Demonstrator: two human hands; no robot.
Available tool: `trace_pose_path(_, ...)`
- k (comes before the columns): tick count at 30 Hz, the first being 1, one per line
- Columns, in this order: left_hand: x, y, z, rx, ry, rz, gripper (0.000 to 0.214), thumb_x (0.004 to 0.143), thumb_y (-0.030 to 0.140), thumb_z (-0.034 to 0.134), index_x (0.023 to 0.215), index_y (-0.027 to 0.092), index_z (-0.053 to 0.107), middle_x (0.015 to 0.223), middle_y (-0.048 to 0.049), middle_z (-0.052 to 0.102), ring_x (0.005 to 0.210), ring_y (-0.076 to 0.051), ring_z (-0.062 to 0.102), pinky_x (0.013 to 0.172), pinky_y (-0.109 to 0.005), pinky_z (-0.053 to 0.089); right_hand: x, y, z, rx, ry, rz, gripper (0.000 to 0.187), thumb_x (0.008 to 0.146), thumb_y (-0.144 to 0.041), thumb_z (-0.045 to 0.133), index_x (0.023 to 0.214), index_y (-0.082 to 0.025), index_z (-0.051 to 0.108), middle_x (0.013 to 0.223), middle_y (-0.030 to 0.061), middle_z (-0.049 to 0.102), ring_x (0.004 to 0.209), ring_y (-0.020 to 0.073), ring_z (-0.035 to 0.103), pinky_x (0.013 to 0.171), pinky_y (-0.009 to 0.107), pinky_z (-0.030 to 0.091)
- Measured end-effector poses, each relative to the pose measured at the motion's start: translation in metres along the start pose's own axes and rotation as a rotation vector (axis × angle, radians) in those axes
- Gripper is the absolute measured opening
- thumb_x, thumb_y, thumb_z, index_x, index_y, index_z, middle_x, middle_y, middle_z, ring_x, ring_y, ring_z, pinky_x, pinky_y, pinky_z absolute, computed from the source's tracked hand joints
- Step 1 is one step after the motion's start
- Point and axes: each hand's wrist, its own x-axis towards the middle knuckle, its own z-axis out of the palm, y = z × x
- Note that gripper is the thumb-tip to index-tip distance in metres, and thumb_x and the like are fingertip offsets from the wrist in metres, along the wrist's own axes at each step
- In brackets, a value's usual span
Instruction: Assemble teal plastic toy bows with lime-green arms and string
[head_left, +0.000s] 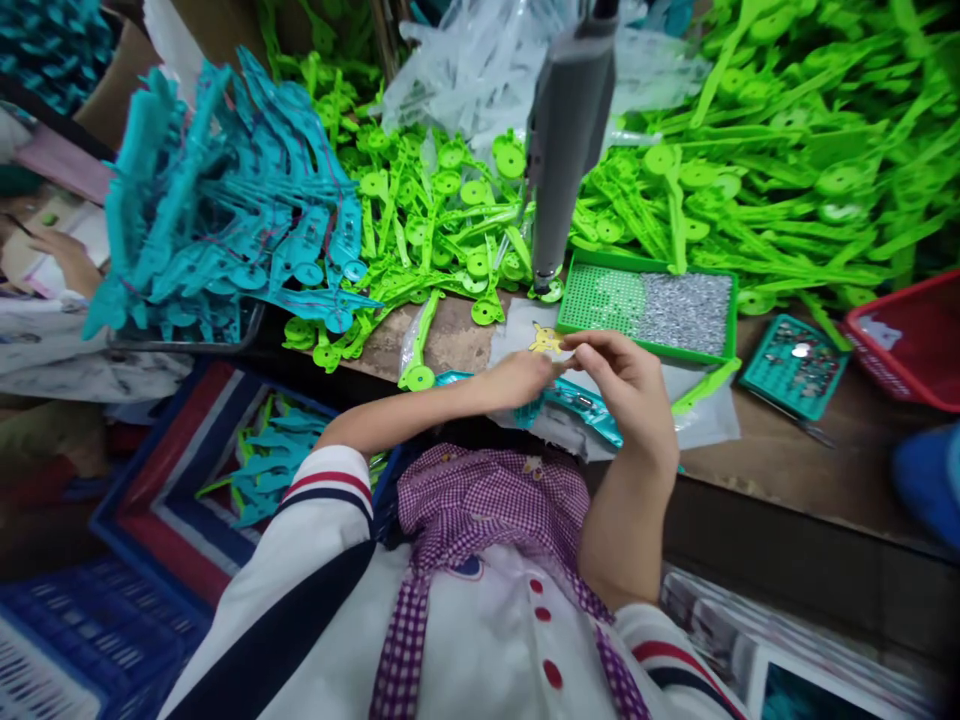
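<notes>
A long teal plastic part (581,402) lies at the bench's front edge, under and between my hands. My left hand (529,380) is closed on its middle, and the fingertips are mostly hidden. Just to the right, my right hand (626,385) has thumb and forefinger pinched close to the left fingers. What sits in that pinch is too small to make out. A grey powered driver (568,150) hangs upright beyond my hands, its tip low over the lime-green parts. The green tray (731,345) behind my right hand holds many small metal pieces, probably screws.
Lime-green plastic parts (817,180) are heaped across the back. Stacked teal parts (225,200) stand at left. A small teal tray (787,400) and a red bin (911,335) are at right. A blue crate (142,450) sits below left; another person's hand (71,262) shows far left.
</notes>
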Motion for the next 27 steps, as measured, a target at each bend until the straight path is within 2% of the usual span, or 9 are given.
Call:
trace_pose_path(4,0.024,-0.023,-0.011,-0.307,-0.197,-0.044,0.008,0.087,0.015,0.063,0.089,0.013,0.070,0.075,-0.0038,0.070,0.064,-0.014,0.065,0.066,-0.027,0.049,0.014,-0.018,0.010,-0.010,0.060,-0.084,0.034,0.096,-0.050,0.057,0.113,-0.023,0.067,0.103,0.0051,0.072,0.089,0.0174,0.068,0.084,0.036,0.057)
trace_pose_path(6,0.032,-0.027,-0.015,-0.382,-0.273,-0.056,0.010,0.087,0.016,0.063,0.093,0.012,0.070,0.072,-0.0015,0.068,0.057,-0.011,0.062,0.065,-0.025,0.049,0.020,-0.029,0.011,0.007,0.108,-0.146,0.036,0.098,-0.053,0.053,0.114,-0.023,0.066,0.101,0.0048,0.072,0.088,0.0170,0.068,0.082,0.035,0.057)
trace_pose_path(8,0.037,-0.028,-0.018,-0.382,-0.302,-0.040,0.015,0.087,0.015,0.062,0.099,0.010,0.069,0.079,-0.0015,0.070,0.058,-0.008,0.060,0.067,-0.024,0.048,0.017,-0.033,0.013,-0.026,0.077,-0.168,0.035,0.098,-0.053,0.052,0.110,-0.023,0.067,0.097,0.0044,0.072,0.084,0.0171,0.067,0.078,0.034,0.055)
trace_pose_path(11,0.043,-0.031,-0.019,-0.354,-0.326,0.013,0.013,0.081,0.011,0.064,0.092,0.011,0.070,0.081,-0.0004,0.071,0.064,-0.009,0.059,0.068,-0.023,0.046,-0.002,-0.019,0.026,-0.276,-0.124,-0.105,0.030,0.097,-0.048,0.056,0.104,-0.021,0.069,0.092,0.0049,0.072,0.079,0.0184,0.065,0.071,0.033,0.051)
trace_pose_path(14,0.048,-0.034,-0.020,-0.342,-0.331,0.031,0.004,0.075,0.011,0.068,0.078,0.011,0.070,0.070,0.0005,0.068,0.066,-0.011,0.057,0.065,-0.023,0.043,-0.020,0.004,0.052,-0.682,-0.261,-0.031,0.029,0.099,-0.038,0.051,0.117,-0.020,0.066,0.106,0.0092,0.071,0.085,0.0221,0.065,0.066,0.032,0.043)
trace_pose_path(17,0.050,-0.038,-0.019,-0.367,-0.322,0.021,0.005,0.075,0.015,0.068,0.077,0.012,0.071,0.068,0.0006,0.068,0.066,-0.011,0.057,0.064,-0.021,0.041,-0.023,0.016,0.077,-0.972,-0.305,-0.025,0.035,0.103,-0.031,0.040,0.126,-0.018,0.063,0.114,0.0141,0.069,0.089,0.0241,0.065,0.064,0.033,0.037)
trace_pose_path(22,0.053,-0.041,-0.016,-0.386,-0.343,0.010,0.007,0.076,0.016,0.067,0.079,0.012,0.072,0.070,0.0010,0.070,0.066,-0.011,0.059,0.064,-0.021,0.041,-0.015,0.019,0.088,-1.112,-0.344,-0.082,0.038,0.103,-0.023,0.032,0.109,-0.015,0.068,0.104,0.0174,0.069,0.086,0.0233,0.064,0.064,0.033,0.033)
trace_pose_path(25,0.052,-0.043,-0.016,-0.406,-0.351,0.020,0.005,0.077,0.012,0.066,0.079,0.012,0.071,0.073,-0.0002,0.071,0.068,-0.011,0.060,0.064,-0.022,0.042,-0.022,0.027,0.078,-1.036,-0.254,-0.074,0.038,0.102,-0.027,0.034,0.105,-0.016,0.070,0.101,0.0157,0.070,0.082,0.0228,0.064,0.063,0.032,0.033)
trace_pose_path(27,0.047,-0.044,-0.017,-0.477,-0.370,0.032,0.004,0.081,0.014,0.065,0.082,0.012,0.069,0.076,-0.0007,0.071,0.066,-0.011,0.061,0.064,-0.022,0.045,-0.029,0.035,0.067,-0.929,-0.081,-0.021,0.036,0.100,-0.034,0.038,0.104,-0.017,0.070,0.096,0.0132,0.071,0.079,0.0227,0.063,0.063,0.032,0.034)
